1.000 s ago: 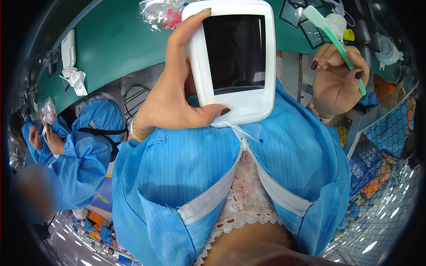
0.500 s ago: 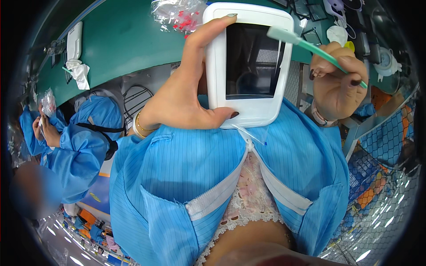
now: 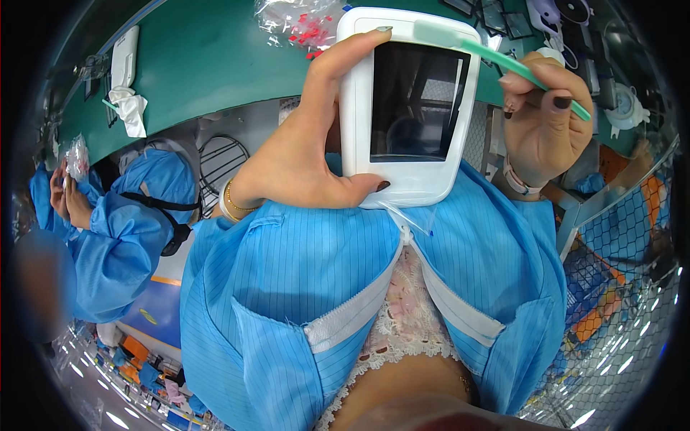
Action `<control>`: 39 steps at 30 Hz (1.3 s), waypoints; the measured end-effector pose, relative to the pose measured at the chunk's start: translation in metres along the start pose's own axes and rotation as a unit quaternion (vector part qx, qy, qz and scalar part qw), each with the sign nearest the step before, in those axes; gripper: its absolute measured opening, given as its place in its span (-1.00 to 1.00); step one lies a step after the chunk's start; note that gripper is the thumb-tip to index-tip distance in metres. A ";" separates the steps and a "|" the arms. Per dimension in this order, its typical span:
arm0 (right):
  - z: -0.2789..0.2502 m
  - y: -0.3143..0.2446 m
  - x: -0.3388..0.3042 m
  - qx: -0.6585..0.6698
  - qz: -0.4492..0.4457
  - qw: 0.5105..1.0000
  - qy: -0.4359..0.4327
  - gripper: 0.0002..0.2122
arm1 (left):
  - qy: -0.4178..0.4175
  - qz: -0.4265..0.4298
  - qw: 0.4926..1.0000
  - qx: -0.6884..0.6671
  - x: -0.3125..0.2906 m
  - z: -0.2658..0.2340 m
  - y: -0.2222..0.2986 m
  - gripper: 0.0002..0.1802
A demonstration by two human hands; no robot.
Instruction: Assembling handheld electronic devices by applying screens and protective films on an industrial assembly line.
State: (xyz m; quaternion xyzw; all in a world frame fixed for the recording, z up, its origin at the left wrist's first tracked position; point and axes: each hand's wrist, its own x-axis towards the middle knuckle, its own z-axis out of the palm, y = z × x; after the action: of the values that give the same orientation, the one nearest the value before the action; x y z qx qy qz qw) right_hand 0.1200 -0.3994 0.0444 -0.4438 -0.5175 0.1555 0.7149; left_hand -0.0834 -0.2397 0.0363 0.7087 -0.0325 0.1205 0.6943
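My left hand (image 3: 309,144) grips a white handheld device (image 3: 413,179) by its left side, thumb at the lower edge and a fingertip at the upper left. Its dark, glossy screen (image 3: 413,104) faces me and shows reflections. Between the fingers of my right hand (image 3: 550,122) is a cleaning swab (image 3: 514,66) with a green stick and a pale, flat head. That head is blurred over the device's top edge, above the screen; whether it touches the casing I cannot tell.
Clear plastic bags with red bits (image 3: 305,25) lie on the green table (image 3: 208,65). A white device (image 3: 125,54) and a crumpled white cloth (image 3: 129,111) are at its left. Dark panels (image 3: 496,18) and a white round part (image 3: 627,108) sit at right. A co-worker in blue (image 3: 118,244) works at left.
The swab head has moved up and left, from the screen's upper right to the device's top edge. The device has shifted slightly right. The co-worker's hands have moved a little.
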 end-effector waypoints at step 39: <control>-0.022 -0.004 -0.009 0.072 0.093 0.993 0.029 -0.70 | 0.006 -0.012 1.000 -0.008 0.002 -0.002 -0.008 0.29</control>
State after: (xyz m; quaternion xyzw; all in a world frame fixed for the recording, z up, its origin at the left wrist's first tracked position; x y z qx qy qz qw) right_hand 0.1342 -0.4180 0.0410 -0.4418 -0.4406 0.2452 0.7420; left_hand -0.0800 -0.2375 0.0291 0.7032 -0.0208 0.1158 0.7012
